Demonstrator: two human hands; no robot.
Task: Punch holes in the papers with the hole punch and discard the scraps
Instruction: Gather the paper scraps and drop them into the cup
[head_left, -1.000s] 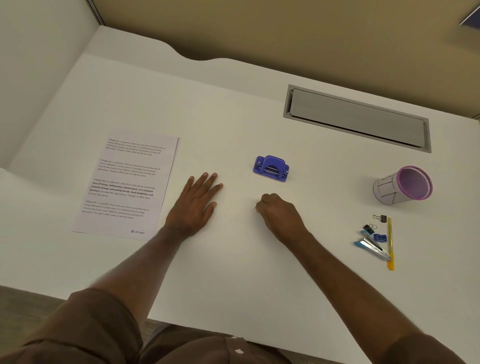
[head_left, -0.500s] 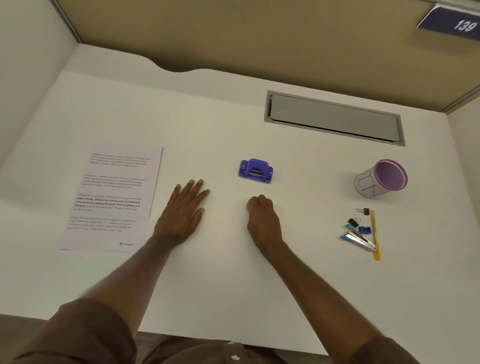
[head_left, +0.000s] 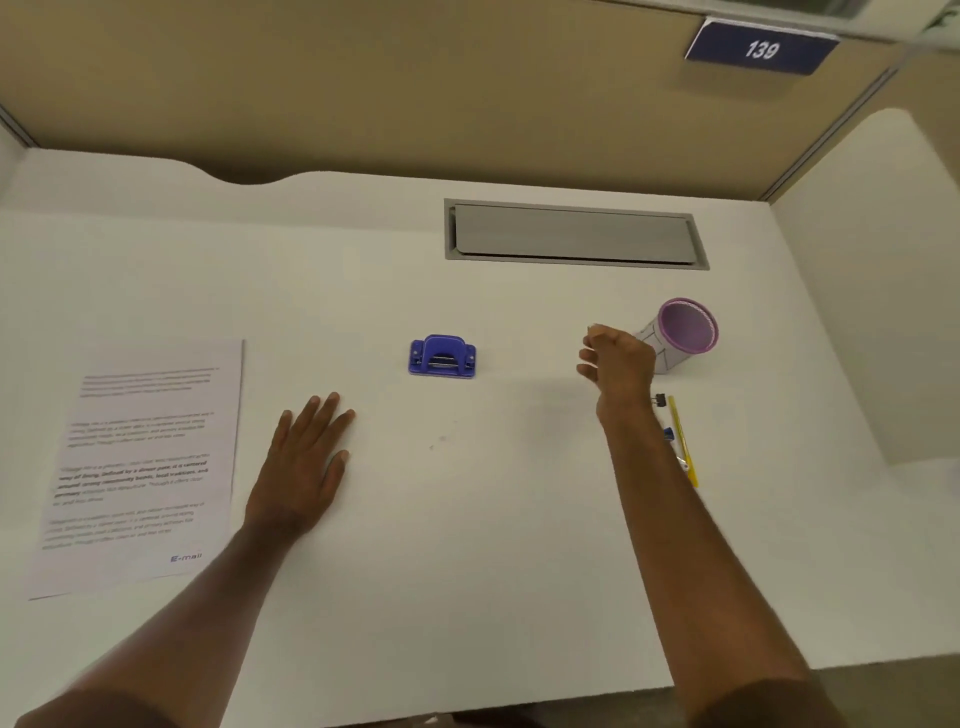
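Left hand (head_left: 304, 467) is lying palm-down on the white desk (head_left: 467, 571), fingers spread flat and holding nothing, just right of the papers (head_left: 145, 462). Papers are sitting printed side up at the near left of the desk, not touching the hand; text on them is blurred, only "E-mail" at the near right corner is readable.

Hole punch (head_left: 442, 356) is blue and sitting upright around the middle of the desk, farther than the left hand and a bit right of it, apart from both hands.

Right hand (head_left: 618, 364) is hovering above the desk, well to the right of the punch and just left of the pen cup (head_left: 683, 332). Fingers are loosely curled, partly open, gripping nothing; the hand is slightly motion-blurred. It's overlapping the left side of the cup in view; can't tell if they're touching.

Cup is purple-rimmed mesh, showing its open mouth. Nearer than it, partly hidden behind the right forearm: a black binder clip (head_left: 660, 400), a yellow pen (head_left: 683, 441), plus small blue bits I can't identify.

A grey cable hatch (head_left: 574, 234) is sitting flush in the far side of the desk. Blue sign reading 139 (head_left: 761, 48) is hanging on the far partition
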